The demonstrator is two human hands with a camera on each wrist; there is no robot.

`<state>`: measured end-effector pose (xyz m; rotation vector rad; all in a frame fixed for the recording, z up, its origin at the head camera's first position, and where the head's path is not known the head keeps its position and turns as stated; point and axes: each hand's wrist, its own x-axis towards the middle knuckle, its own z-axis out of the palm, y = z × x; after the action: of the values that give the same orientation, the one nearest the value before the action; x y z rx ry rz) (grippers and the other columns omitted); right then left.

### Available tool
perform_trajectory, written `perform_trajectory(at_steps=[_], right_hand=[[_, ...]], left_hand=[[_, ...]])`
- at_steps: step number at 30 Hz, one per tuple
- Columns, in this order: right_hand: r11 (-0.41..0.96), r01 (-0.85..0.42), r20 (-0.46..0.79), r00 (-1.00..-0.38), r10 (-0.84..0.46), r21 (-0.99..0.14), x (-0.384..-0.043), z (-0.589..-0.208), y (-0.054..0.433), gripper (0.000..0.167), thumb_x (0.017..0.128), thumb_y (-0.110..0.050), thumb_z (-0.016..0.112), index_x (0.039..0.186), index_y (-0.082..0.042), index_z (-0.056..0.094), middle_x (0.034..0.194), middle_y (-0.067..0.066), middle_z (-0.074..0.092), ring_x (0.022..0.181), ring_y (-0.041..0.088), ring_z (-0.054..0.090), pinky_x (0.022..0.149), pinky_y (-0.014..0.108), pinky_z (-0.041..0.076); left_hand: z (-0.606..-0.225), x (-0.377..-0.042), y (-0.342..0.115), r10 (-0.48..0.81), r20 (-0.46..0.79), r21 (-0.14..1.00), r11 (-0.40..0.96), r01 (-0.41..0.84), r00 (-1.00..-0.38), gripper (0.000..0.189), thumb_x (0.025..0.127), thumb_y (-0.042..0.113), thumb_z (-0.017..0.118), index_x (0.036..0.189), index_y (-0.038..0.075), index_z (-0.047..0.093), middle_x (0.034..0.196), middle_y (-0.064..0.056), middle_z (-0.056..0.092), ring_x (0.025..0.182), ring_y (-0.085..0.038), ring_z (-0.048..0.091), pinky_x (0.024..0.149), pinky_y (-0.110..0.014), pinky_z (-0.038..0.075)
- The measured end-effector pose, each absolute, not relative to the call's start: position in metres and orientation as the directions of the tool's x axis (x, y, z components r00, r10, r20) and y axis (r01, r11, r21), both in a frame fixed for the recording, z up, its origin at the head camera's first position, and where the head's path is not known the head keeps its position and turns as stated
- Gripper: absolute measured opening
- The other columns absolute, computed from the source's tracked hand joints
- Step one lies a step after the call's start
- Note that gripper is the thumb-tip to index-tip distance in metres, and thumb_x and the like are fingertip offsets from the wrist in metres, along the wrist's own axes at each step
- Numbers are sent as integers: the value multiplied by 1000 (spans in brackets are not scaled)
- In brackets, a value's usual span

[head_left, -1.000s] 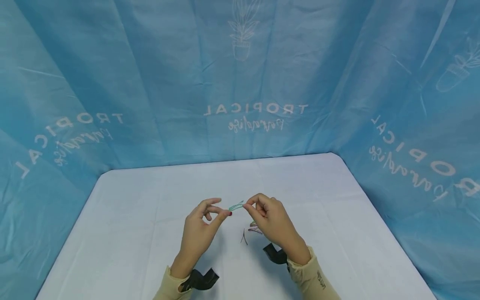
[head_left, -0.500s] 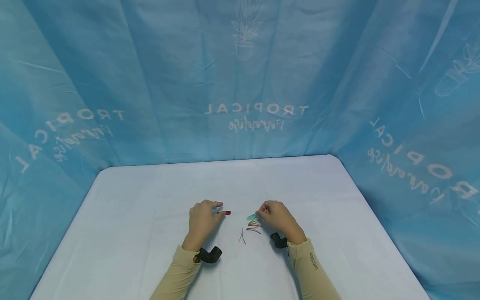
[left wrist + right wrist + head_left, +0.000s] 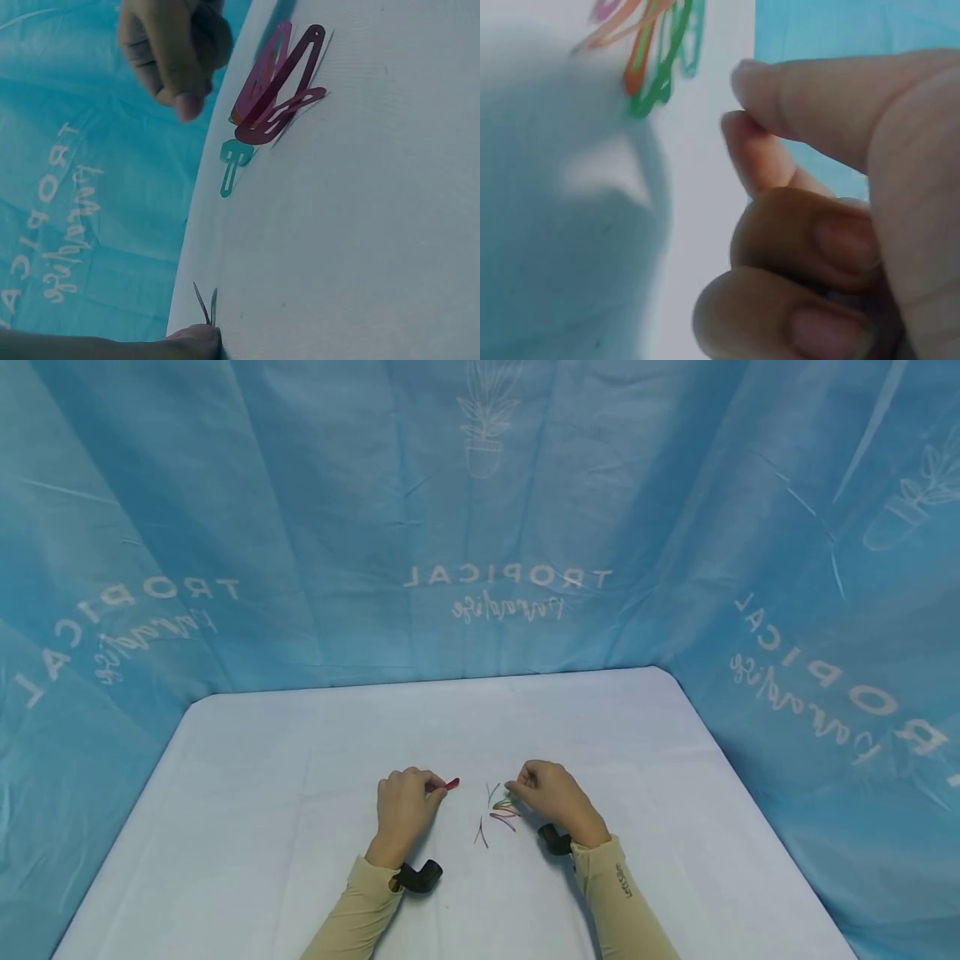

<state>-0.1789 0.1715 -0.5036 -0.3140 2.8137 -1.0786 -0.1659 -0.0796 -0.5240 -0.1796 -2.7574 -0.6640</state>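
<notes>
My left hand [image 3: 405, 806] pinches a red snap hair clip [image 3: 452, 783] between thumb and fingertips, low over the table. In the left wrist view the held clip's two thin prongs [image 3: 201, 301] spread apart beyond the fingertip. My right hand [image 3: 553, 793] hovers beside the group of clips. In the right wrist view its thumb and index finger stand slightly apart with nothing between them, and the other fingers curl loosely. Near it lie a green hair clip [image 3: 664, 75], an orange clip [image 3: 635, 75], a dark red clip [image 3: 256, 135] and a small teal clip [image 3: 237, 152].
A white-covered table [image 3: 300, 827] spreads around both hands. Blue printed curtain [image 3: 337, 527] hangs behind it and on both sides. Another thin, open clip [image 3: 482, 833] lies on the cloth between the forearms.
Both hands held a teal clip in the air, then parted and lowered. My right hand set it down by the others and let go. The left fingers have come together on the red clip.
</notes>
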Motion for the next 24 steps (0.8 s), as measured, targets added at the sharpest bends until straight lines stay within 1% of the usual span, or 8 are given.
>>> perform_trajectory(at_steps=[4,8,10,12,14,16,19,24], right_hand=[[690,-185,-5,-965,-264,-699,-177,-500,164,22,95,-32,71,79,-20,62,53,-6,43,47,8,37,49,27,37],[651,-223,27,-955,-296,-725,-173,-497,155,20,96,-35,69,84,-20,64,53,-6,42,44,6,36,45,25,35],[627,-258,69,-949,-309,-735,-172,-495,151,18,97,-35,69,92,-18,67,55,-7,43,45,5,37,46,24,37],[597,-315,141,-937,-321,-738,-170,-491,148,22,97,-35,69,103,-14,71,61,-9,48,49,4,41,48,23,40],[562,-388,231,-915,-331,-730,-168,-485,146,29,96,-34,70,116,-13,71,70,-10,54,54,2,47,52,23,44],[526,-462,321,-884,-341,-714,-166,-478,144,33,96,-32,70,123,-13,71,80,-12,59,62,2,52,57,23,47],[455,-547,419,-835,-357,-703,-161,-466,143,30,94,-28,73,122,-17,73,88,-13,64,68,3,57,61,24,50],[376,-642,529,-765,-367,-669,-153,-449,140,17,93,-25,74,109,-21,77,87,-14,68,70,4,56,64,26,48]], left_hand=[[-526,-168,-79,54,333,419,886,199,-941,6,83,23,83,82,19,80,75,3,70,68,-21,58,64,-36,37],[-525,-168,-79,61,311,457,865,205,-949,6,87,23,79,86,17,79,76,4,72,70,-20,60,65,-37,39],[-520,-166,-78,74,279,501,839,211,-957,7,91,23,76,89,17,78,80,4,72,73,-19,61,67,-37,41],[-509,-162,-77,96,243,564,796,221,-965,10,95,24,72,94,16,76,85,4,71,75,-16,60,70,-36,43],[-493,-156,-77,126,217,628,741,237,-968,12,97,25,68,99,15,74,89,3,70,77,-14,56,72,-34,44],[-474,-148,-77,153,209,682,685,256,-966,14,99,26,65,102,15,73,92,4,68,79,-13,53,74,-33,45],[-451,-136,-77,184,223,720,631,289,-957,15,100,28,64,104,17,71,93,7,67,84,-11,51,75,-32,46],[-429,-122,-77,207,239,739,595,316,-949,14,99,33,63,104,22,71,96,12,65,88,-10,51,76,-32,45]])
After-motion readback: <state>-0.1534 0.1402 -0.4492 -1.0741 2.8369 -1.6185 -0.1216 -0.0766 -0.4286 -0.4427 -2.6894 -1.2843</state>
